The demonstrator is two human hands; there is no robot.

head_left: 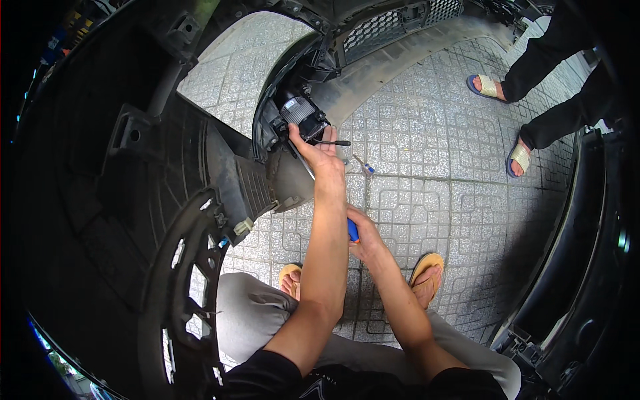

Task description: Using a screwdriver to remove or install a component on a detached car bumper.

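Observation:
My left hand grips a black lamp unit with a finned metal back, thumb on one side and fingers on the other. The unit sits against the dark bumper part. A short black cable with a plug end sticks out beside my fingers. Lower down, my right hand is closed round the blue handle of a screwdriver. Its shaft runs up behind my left wrist toward the lamp unit; the tip is hidden. A small blue-handled tool lies on the paving to the right.
A large black car bumper fills the left side and curves along the top, with a mesh grille. Another dark panel stands at the right. A person in dark trousers and sandals stands at upper right on the tiled paving.

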